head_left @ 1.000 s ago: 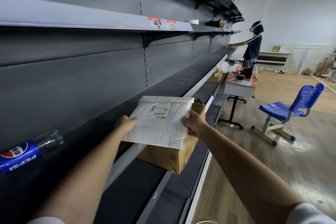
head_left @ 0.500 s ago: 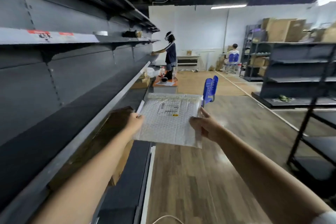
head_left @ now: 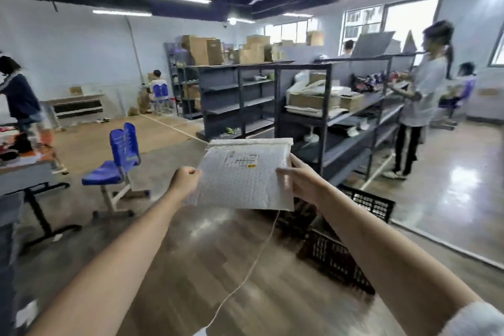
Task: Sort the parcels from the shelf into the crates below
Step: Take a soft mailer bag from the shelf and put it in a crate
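We see open wood floor (head_left: 218, 267) below and left of the held parcel (head_left: 242, 180). Black crates (head_left: 343, 248) sit just right under the right forearm, with dark shelving (head_left: 327, 117) behind; a blue chair (head_left: 117, 161) blocks the left.

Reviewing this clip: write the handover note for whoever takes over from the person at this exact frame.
Left hand: shut on the left edge of the white bubble mailer.
Right hand: shut on its right edge; mailer held flat, label up, in the air.
Black crates sit on the floor, below and to the right of the mailer.
Done: this parcel is off the shelf.
Left: lower it into the proper crate, probably going by the label, then go back for more parcels.
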The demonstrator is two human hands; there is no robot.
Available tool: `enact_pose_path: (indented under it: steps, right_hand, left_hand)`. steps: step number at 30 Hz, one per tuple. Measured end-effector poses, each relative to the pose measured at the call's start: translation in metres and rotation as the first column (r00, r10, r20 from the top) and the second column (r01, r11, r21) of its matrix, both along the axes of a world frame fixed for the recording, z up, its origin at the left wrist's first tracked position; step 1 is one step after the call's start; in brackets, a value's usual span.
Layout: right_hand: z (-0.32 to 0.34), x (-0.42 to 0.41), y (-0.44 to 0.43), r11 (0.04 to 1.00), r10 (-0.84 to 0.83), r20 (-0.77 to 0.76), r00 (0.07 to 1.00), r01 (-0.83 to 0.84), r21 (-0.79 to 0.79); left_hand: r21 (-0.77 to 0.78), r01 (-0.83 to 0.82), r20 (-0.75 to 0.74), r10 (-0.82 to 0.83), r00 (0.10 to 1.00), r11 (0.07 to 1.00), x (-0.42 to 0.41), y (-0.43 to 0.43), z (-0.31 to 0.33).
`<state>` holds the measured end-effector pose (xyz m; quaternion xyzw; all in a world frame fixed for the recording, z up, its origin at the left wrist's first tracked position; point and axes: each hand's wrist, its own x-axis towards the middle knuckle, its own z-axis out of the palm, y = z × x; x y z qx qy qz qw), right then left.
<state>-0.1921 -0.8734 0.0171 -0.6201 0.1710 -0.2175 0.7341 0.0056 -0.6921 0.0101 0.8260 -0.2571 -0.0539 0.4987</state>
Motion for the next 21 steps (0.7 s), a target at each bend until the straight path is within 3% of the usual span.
enact_pose_path:
  steps: [10, 21]
  right_hand:
    - [-0.019, -0.179, -0.111, 0.937, -0.348, -0.068, 0.935, 0.348, -0.011]
    - [-0.038, -0.254, -0.214, 0.808, -0.568, -0.2, 0.798, 0.587, 0.047]
  left_hand:
    - [-0.028, 0.434, -0.083, -0.435, 0.897, 0.9, -0.125, -0.197, -0.016]
    - [-0.067, 0.613, -0.186, -0.613, 0.768, 0.787, -0.191, -0.356, -0.032]
